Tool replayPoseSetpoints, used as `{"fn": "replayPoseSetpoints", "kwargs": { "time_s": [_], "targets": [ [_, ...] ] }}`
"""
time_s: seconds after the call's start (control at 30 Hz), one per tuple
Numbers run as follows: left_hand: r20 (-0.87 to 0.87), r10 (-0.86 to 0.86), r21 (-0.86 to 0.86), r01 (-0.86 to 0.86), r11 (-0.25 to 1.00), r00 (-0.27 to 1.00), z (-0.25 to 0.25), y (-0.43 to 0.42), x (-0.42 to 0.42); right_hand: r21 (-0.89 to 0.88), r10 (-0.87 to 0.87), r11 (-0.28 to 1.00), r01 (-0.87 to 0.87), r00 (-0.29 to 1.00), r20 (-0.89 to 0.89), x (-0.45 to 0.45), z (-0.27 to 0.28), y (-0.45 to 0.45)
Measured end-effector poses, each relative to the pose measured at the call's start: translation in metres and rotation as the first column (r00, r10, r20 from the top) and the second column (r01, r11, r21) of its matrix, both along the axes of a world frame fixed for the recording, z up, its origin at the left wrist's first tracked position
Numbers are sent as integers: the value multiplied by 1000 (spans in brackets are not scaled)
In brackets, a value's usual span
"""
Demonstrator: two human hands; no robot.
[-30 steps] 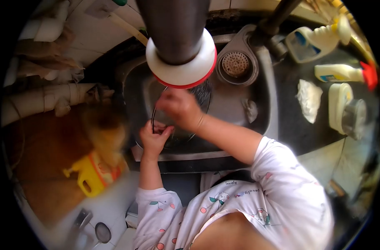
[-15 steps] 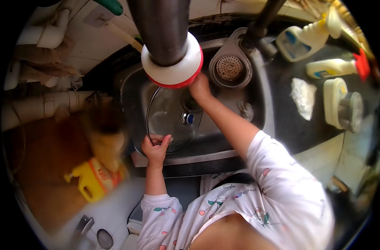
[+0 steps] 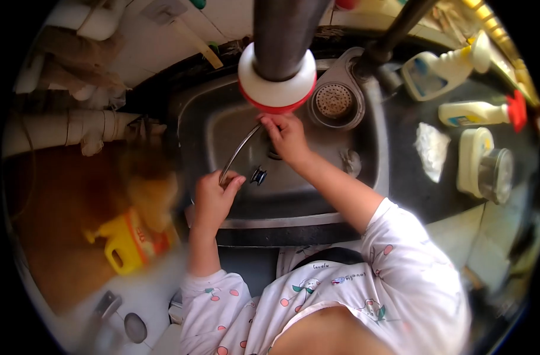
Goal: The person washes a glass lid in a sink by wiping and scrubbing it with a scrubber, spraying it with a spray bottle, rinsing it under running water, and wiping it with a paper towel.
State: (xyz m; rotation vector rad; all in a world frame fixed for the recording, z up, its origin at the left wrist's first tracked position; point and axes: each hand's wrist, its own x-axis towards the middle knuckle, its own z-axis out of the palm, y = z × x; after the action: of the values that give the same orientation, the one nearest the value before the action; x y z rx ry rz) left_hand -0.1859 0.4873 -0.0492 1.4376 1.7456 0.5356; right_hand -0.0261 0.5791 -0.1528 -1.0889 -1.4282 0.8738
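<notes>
Over the sink (image 3: 234,220) is a glass pot lid with a metal rim (image 3: 240,148) and a dark shiny knob (image 3: 258,176). It is tilted so that I see it nearly edge-on. My left hand (image 3: 214,192) is closed on the near end of the rim, thumb pointing toward the knob. Fingers of my right hand (image 3: 288,137) close around the far end, just below the red and white tap head (image 3: 276,89). The clear glass hardly shows against the sink, and the tap head hides part of the basin behind it.
A perforated drain basket (image 3: 334,100) sits at the sink's back right corner. On the right counter are a spray bottle (image 3: 427,77), a red-topped bottle (image 3: 472,113), a crumpled white wrapper (image 3: 432,151) and plastic tubs (image 3: 472,164). A yellow jug (image 3: 128,242) stands lower left.
The lid has turned from facing me to nearly edge-on. My left hand has risen slightly, and my right hand has come out from behind the tap head. The camera view has shifted a little.
</notes>
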Motion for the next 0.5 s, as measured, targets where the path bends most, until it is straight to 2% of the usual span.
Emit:
{"fn": "replayPoseSetpoints", "kwargs": {
  "time_s": [0.07,0.13,0.17,0.27,0.3,0.33,0.4,0.47,0.5],
  "targets": [
    [-115,-4,57,10,998,993,-7,3,4,241,80,966,-92,995,57,-10,38,-12],
    [-260,-20,142,58,988,965,-9,7,7,329,239,903,-276,960,149,-27,70,-42],
    [-214,3,201,42,979,977,-12,5,7,306,243,911,-275,960,139,-30,71,-44],
    [8,58,81,-59,995,998,0,-8,9,254,27,966,-52,995,101,-11,43,-27],
    [-3,55,95,-55,994,998,-3,-13,6,94,-20,996,14,998,64,-3,34,-20],
    [-11,48,113,-47,992,999,-9,-16,3,-68,19,997,-21,999,-31,3,25,-13],
    [-38,32,139,-26,990,999,-11,-16,5,-79,-4,997,-1,998,-60,1,26,-20],
    [-84,23,155,-10,988,996,-6,-11,13,188,13,982,-23,998,57,-9,45,-32],
    [-130,7,179,16,984,992,-8,-10,13,262,76,961,-88,995,58,-16,57,-43]
  ]
}}
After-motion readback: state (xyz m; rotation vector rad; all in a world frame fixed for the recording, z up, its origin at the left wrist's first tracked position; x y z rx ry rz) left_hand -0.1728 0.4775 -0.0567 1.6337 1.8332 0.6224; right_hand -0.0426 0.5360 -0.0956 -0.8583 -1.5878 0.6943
